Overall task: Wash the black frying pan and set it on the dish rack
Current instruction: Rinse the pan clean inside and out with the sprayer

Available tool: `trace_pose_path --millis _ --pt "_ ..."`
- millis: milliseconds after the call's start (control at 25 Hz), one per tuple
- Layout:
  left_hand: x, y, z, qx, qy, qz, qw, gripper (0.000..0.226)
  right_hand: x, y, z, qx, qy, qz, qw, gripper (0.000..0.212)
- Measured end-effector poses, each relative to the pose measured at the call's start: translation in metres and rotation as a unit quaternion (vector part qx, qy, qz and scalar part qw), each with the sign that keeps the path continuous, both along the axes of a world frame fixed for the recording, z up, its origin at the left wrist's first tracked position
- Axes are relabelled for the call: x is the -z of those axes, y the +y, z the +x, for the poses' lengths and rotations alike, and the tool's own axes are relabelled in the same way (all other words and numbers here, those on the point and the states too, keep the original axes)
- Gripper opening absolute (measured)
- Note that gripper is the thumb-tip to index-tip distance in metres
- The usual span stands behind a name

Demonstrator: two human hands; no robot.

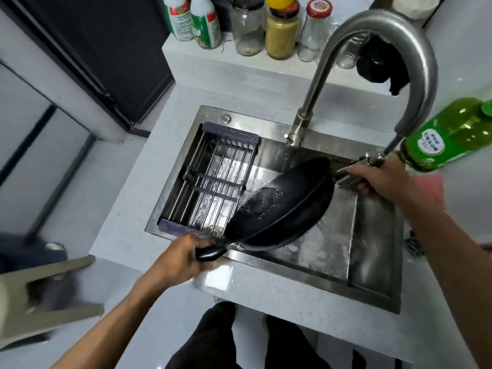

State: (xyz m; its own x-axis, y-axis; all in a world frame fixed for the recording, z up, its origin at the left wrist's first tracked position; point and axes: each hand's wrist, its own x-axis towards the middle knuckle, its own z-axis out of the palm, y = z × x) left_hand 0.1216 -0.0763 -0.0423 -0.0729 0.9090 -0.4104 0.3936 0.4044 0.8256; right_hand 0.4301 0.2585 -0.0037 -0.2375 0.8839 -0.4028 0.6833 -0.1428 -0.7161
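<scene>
Head view: left hand (183, 258) grips tilted black frying pan (282, 202) over steel sink (372, 265); right hand (378, 177) clasps pulled-out faucet sprayer (354, 173), dish rack (213, 179) beside, green bottle (450, 134) near.

Black frying pan (282, 206), steel-grey sink (372, 262), purple-ended dish rack (213, 179), green bottle (447, 137).

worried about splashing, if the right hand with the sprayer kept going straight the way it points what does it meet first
Most likely the black frying pan: the right hand aims the sprayer head leftward at its tilted rim, close by. Depth is uncertain from one view.
</scene>
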Motion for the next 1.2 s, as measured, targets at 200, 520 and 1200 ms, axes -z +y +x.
trace_pose_path --millis 200,520,1200 --pt "-0.006 -0.028 -0.015 -0.054 -0.058 -0.008 0.997 0.018 0.012 -0.016 -0.008 -0.008 0.062 -0.012 0.998 0.024" --pt "0.003 -0.017 -0.030 -0.207 -0.195 -0.093 0.954 0.040 0.014 -0.054 -0.051 -0.057 0.079 0.021 0.995 0.016" --pt "0.058 -0.002 -0.076 -0.277 -0.194 -0.050 0.940 0.027 0.014 -0.067 -0.094 -0.038 0.135 -0.018 0.990 0.014"
